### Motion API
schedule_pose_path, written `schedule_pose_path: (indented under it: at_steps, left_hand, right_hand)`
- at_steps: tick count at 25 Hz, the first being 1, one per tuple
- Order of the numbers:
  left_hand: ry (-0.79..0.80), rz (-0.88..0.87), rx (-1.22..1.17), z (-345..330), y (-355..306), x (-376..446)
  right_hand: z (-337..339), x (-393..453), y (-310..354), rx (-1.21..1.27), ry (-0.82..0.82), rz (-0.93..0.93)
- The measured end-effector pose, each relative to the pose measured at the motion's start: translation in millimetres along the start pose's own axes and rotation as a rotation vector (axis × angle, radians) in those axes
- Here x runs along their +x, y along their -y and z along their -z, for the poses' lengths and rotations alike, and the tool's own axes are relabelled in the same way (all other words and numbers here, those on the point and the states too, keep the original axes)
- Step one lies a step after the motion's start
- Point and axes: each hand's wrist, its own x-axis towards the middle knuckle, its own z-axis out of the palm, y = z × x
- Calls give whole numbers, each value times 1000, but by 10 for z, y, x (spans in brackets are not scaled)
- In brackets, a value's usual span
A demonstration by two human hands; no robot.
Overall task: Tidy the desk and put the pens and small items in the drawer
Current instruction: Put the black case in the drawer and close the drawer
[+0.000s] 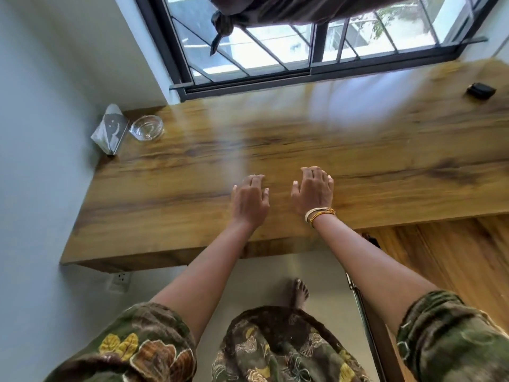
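Both of my hands rest palm-down on the wooden desk (pixel 176 172), near its front edge. My left hand (pixel 250 199) has its fingers spread and holds nothing. My right hand (pixel 314 193), with thread bracelets at the wrist, lies a hand's width to the right, also flat and holding nothing. A small black case (pixel 480 91) sits on the desk at the far right, well away from both hands. No pens show on the desk, and no drawer can be made out.
A clear glass bowl (pixel 147 127) and a tissue pack in a holder (pixel 110 130) stand at the desk's back left corner by the wall. A barred window (pixel 275 51) runs along the back. Lower wooden furniture (pixel 440 252) adjoins at the right.
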Motion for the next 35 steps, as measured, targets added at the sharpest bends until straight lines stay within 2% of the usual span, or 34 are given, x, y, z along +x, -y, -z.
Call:
schedule_pose_path:
  at_steps: [5, 10, 18, 23, 29, 35]
  left_hand:
    - [64, -26, 51, -277, -335, 985]
    - [135, -38, 50, -575, -851, 1810]
    - [374, -190, 59, -1430, -1997, 2851]
    - [449, -262, 167, -1923, -2344, 3129]
    - [357, -258, 168, -2072, -2262, 3173]
    - [360, -253, 183, -2038, -2288, 3150]
  right_hand:
    - [-26, 991, -274, 11, 6, -80]
    - [54, 1853, -816, -3, -38, -175]
    - [137, 2992, -1880, -44, -118, -357]
    - [422, 3559, -2692, -192, -245, -441]
    - [607, 3982, -3403, -349, -180, -520]
    - [700, 4167, -3639, -294, -164, -825]
